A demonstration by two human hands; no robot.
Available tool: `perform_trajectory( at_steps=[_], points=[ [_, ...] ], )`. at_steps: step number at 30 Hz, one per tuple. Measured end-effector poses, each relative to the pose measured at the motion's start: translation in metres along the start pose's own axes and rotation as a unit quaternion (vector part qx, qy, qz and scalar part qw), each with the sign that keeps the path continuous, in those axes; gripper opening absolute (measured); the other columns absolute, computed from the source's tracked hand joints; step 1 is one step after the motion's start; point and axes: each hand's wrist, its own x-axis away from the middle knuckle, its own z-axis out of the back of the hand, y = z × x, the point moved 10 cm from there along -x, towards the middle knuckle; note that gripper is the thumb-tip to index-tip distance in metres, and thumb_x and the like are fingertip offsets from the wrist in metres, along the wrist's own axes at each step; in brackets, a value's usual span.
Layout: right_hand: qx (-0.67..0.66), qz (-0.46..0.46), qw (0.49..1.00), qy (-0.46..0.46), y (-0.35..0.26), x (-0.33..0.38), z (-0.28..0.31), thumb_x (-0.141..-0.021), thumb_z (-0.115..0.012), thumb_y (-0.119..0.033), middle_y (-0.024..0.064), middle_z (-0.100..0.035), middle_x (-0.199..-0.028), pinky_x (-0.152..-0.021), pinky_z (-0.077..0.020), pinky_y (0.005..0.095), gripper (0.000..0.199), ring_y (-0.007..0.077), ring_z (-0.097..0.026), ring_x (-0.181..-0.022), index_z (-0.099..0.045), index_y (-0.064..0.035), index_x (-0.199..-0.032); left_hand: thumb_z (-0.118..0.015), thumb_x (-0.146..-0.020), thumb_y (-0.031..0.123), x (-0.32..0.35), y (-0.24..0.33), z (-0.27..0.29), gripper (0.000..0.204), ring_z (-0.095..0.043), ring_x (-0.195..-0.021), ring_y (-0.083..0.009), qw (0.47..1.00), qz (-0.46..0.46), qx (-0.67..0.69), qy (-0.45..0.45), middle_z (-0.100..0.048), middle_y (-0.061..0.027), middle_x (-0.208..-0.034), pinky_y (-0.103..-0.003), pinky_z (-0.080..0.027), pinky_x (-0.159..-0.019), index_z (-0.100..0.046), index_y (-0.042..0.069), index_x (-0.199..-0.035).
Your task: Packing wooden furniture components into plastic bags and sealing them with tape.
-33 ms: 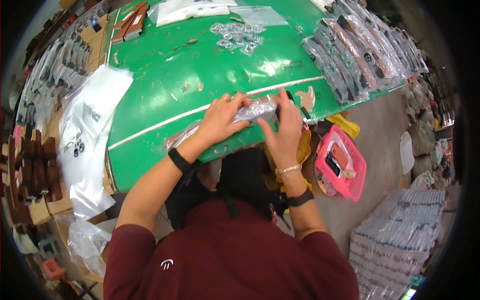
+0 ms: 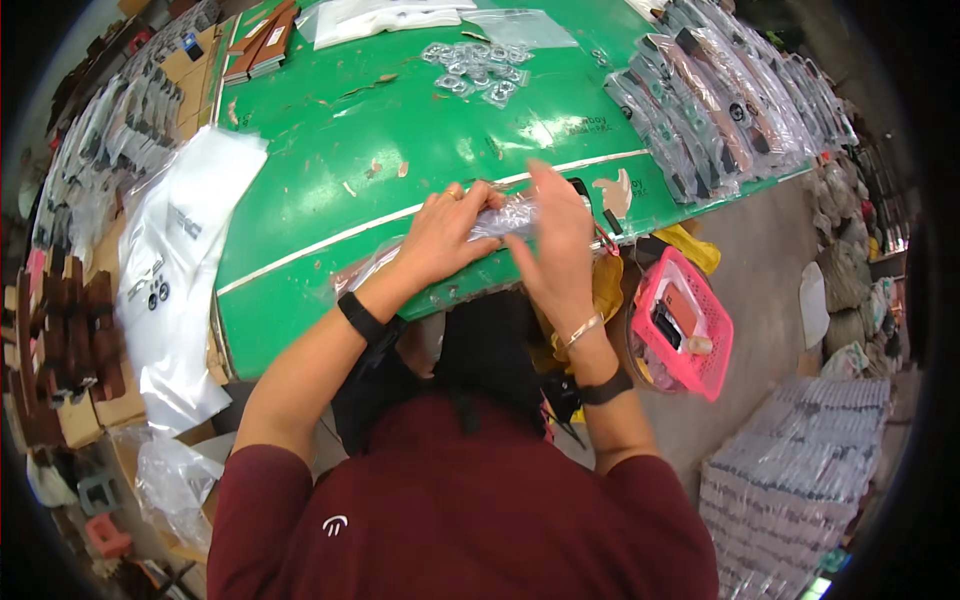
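Observation:
A long, narrow package (image 2: 517,214) in clear plastic lies slantwise along the near edge of the green table, with something brown showing through at its left end. My left hand (image 2: 452,230) is closed over its middle, fingers curled on the far side and thumb on the near side. Beside the package's right end is my right hand (image 2: 562,235), its fingers smeared by motion and its thumb apart from them. Whether these fingers grip the plastic is hidden by the blur. Just right of this hand, a small black object (image 2: 580,190) rests on the table.
Several small clear packets (image 2: 470,70) lie farther back on the green table (image 2: 310,170). Bagged long pieces (image 2: 700,110) are piled at the right, flat plastic bags (image 2: 180,230) at the left. A pink basket (image 2: 715,350) stands below the table's right edge, near bundled stacks (image 2: 790,480).
My right hand has shifted slightly left and its fingers have risen over the package's right end. My left hand stays in place on the package.

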Motion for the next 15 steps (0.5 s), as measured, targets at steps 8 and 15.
perform_trajectory(
  at_steps=[8, 15],
  points=[
    [0.106, 0.069, 0.973, -0.193, 0.015, -0.009, -0.071, -0.056, -0.091, -0.017, 0.0114, -0.055, -0.132, -0.121, -0.024, 0.0566, 0.097, 0.0326, -0.049, -0.131, -0.047, -0.0042, -0.142, -0.087, -0.064, 0.05, 0.077, 0.021, 0.121, 0.125, -0.04, -0.142, -0.0411, 0.993, 0.019, -0.095, 0.069, -0.042, -0.026, -0.152, -0.053, -0.034, -0.112, -0.02, 0.01, -0.161],
    [0.1, 0.07, 0.968, -0.218, 0.015, -0.015, -0.079, -0.056, -0.091, -0.017, 0.0095, -0.056, -0.129, -0.121, -0.0238, 0.0567, 0.095, 0.03, -0.049, -0.13, -0.049, -0.0081, -0.141, -0.089, -0.061, 0.05, 0.197, -0.036, 0.094, 0.128, -0.022, -0.152, -0.0414, 0.955, 0.17, -0.141, 0.2, -0.017, -0.0232, -0.166, -0.055, -0.025, -0.119, -0.02, 0.011, -0.162]
  ],
)
